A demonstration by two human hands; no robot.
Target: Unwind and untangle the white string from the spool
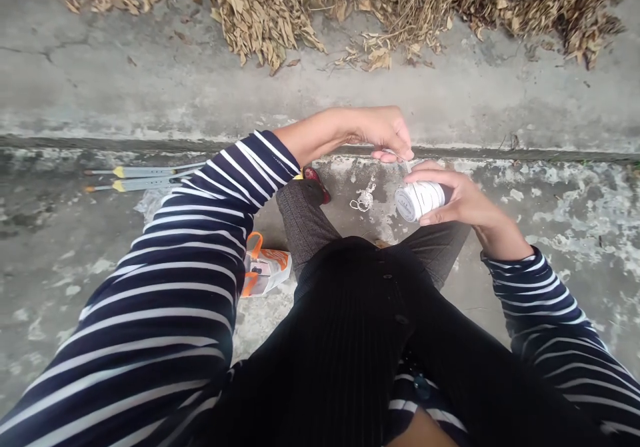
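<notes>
My right hand (457, 197) is closed round a white spool of thread (419, 200), held on its side above my knees. My left hand (385, 130) hovers just above and to the left of the spool. Its fingertips pinch a thin white strand (403, 160) that runs down to the spool. A small tangle of white thread (365, 199) lies on the concrete ground below my hands. Both sleeves are navy with white stripes.
Two grey tools with yellow bands (143, 177) lie on the ground at the left. An orange and clear packet (265, 270) rests beside my left leg. A concrete step edge (125, 144) crosses the view, and dry leaves (280, 14) are heaped beyond it.
</notes>
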